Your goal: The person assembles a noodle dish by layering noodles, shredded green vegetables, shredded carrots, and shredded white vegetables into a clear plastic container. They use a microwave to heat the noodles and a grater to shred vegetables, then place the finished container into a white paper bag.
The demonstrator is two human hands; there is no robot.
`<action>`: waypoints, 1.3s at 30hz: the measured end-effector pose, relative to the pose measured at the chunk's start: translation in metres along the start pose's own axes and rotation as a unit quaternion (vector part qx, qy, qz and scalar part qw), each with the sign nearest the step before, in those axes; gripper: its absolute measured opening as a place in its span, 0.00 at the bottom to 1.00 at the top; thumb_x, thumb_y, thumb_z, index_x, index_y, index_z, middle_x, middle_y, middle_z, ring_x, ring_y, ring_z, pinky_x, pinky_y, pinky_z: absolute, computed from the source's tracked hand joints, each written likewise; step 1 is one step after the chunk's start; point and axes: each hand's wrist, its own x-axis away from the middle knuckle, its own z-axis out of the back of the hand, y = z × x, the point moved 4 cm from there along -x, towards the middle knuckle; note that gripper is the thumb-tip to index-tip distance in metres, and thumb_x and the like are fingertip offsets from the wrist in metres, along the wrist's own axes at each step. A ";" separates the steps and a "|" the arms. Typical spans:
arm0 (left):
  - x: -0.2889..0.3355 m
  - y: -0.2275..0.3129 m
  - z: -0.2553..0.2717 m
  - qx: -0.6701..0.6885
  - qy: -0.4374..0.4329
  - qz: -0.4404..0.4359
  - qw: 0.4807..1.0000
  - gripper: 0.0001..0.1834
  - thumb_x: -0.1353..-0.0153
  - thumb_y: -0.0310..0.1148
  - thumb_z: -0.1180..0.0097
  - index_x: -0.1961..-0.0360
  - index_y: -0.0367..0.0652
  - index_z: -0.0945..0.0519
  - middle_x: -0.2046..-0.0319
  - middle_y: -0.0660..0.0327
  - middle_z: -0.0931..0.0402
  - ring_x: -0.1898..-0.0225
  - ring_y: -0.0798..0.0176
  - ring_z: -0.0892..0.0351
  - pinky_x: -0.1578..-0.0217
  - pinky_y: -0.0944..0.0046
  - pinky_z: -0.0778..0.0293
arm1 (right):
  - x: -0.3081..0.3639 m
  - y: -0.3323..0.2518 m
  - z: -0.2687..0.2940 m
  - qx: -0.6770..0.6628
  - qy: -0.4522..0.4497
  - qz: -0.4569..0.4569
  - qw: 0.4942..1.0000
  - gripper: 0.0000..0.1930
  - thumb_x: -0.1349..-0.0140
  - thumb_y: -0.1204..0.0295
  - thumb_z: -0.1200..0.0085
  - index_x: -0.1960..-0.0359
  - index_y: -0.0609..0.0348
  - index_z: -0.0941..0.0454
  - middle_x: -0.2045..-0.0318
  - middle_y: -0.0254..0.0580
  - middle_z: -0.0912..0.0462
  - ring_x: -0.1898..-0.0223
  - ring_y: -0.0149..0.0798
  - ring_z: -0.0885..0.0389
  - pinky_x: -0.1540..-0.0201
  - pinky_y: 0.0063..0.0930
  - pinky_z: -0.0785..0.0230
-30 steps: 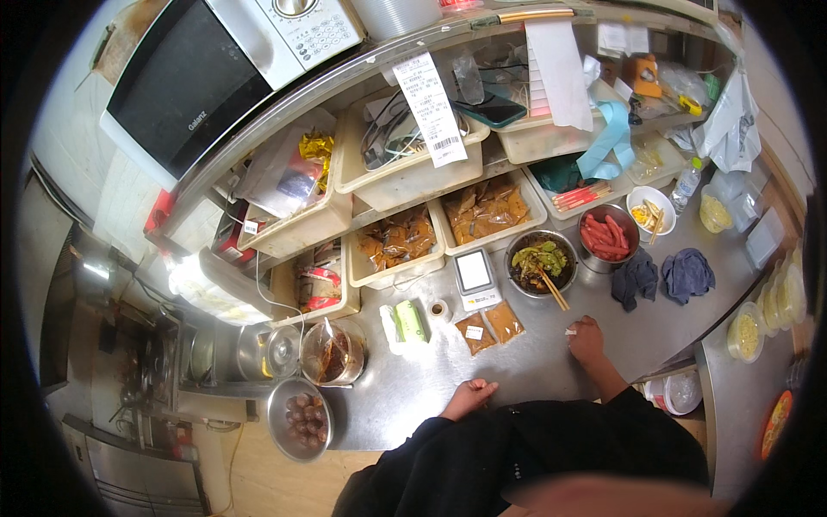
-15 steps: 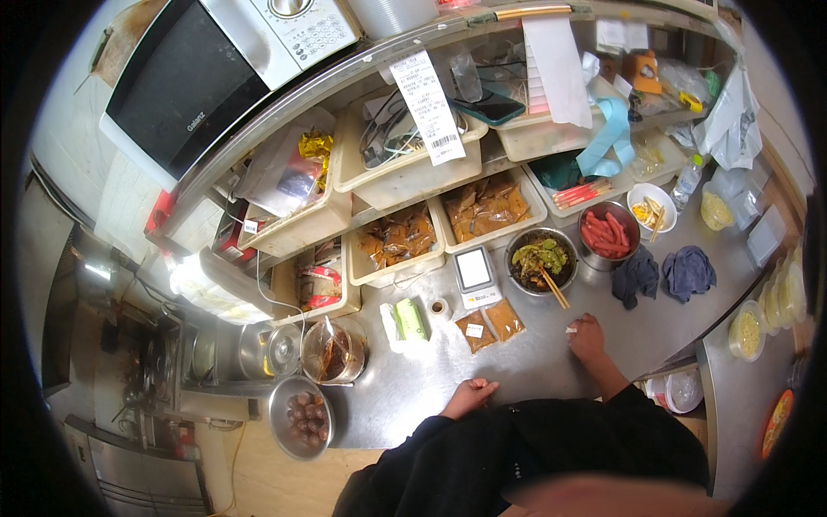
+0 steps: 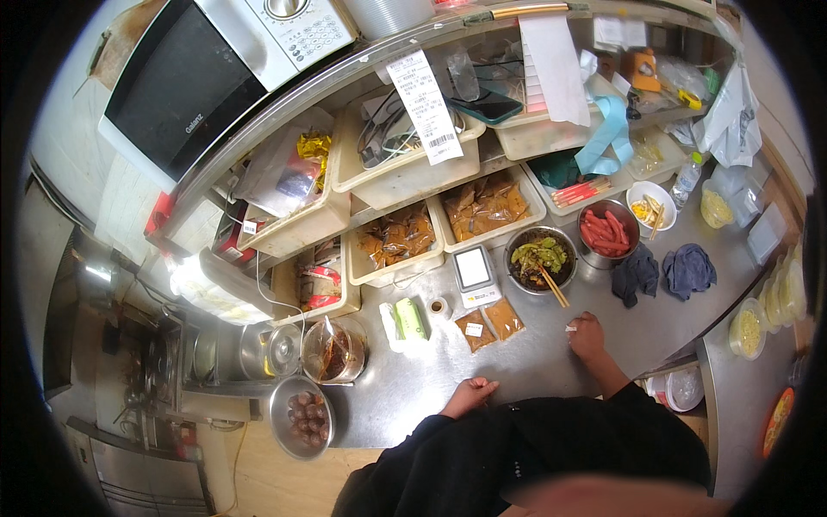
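Note:
On the steel counter, my right hand [image 3: 587, 336] is closed, with a small white piece like a sticker label [image 3: 570, 328] at its fingertips. Close to my body is my left hand [image 3: 471, 395], its fingers curled together; what they hold, if anything, is hidden. Two flat clear sachets of brown sauce lie side by side ahead of my hands. The left sachet [image 3: 473, 331] bears a white label; the right sachet [image 3: 504, 319] shows none. Behind them stands a small digital scale [image 3: 475, 274]. A roll of labels [image 3: 438, 308] and a green-and-white packet [image 3: 408, 320] are to the left.
Tubs of brown sachets [image 3: 485, 208] line the back. A bowl of greens [image 3: 538, 261] with chopsticks, a bowl of red sausages [image 3: 606, 233] and dark cloths [image 3: 688, 271] are right. A bowl of round brown items [image 3: 301, 418] sits by the left edge, near a sauce container [image 3: 334, 351].

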 end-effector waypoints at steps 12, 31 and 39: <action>0.003 0.007 -0.001 0.000 -0.005 0.009 1.000 0.20 0.37 0.43 0.41 0.84 0.49 0.31 0.87 0.73 0.36 0.86 0.76 0.40 0.83 0.74 0.44 | -0.001 0.004 -0.006 -0.003 -0.006 0.020 1.000 0.02 0.61 0.74 0.42 0.82 0.55 0.21 0.79 0.42 0.22 0.67 0.47 0.24 0.59 0.37 0.29; 0.001 0.006 -0.001 0.007 0.001 0.022 1.000 0.20 0.37 0.42 0.41 0.83 0.49 0.32 0.87 0.72 0.37 0.86 0.76 0.40 0.83 0.73 0.44 | -0.002 0.004 -0.004 -0.010 -0.026 -0.015 0.999 0.04 0.60 0.74 0.41 0.79 0.56 0.18 0.76 0.43 0.22 0.66 0.46 0.23 0.61 0.38 0.28; 0.002 0.007 -0.001 0.006 0.006 0.023 1.000 0.20 0.37 0.42 0.40 0.83 0.49 0.31 0.87 0.72 0.36 0.86 0.76 0.39 0.82 0.73 0.43 | -0.003 0.001 -0.001 -0.013 -0.010 -0.021 1.000 0.03 0.60 0.75 0.41 0.79 0.55 0.18 0.75 0.44 0.23 0.66 0.48 0.23 0.62 0.38 0.28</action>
